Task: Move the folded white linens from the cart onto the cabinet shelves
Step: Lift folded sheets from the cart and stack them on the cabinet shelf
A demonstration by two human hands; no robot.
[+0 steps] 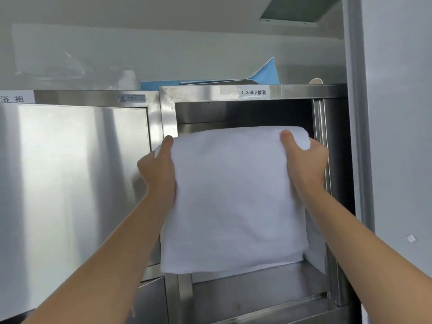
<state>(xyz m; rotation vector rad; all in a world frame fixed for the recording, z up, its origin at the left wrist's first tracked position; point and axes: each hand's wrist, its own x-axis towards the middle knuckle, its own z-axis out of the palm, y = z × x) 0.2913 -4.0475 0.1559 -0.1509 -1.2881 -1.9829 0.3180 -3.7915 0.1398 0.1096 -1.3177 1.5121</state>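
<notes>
Two bare forearms reach up from the bottom edge, the left hand (pixel 159 168) and right hand (pixel 304 160) each forming a grip on opposite sides of a folded white linen (pixel 233 197), thumbs on top. It is held at the mouth of the open steel cabinet compartment (pixel 245 113), its lower edge over the sill. A label (pixel 253 92) above reads "1.35M小被套". The closed door (pixel 74 183) on the left carries a tag (pixel 12 98) reading "浴袍". Blue sheets (pixel 266 74) lie on top.
</notes>
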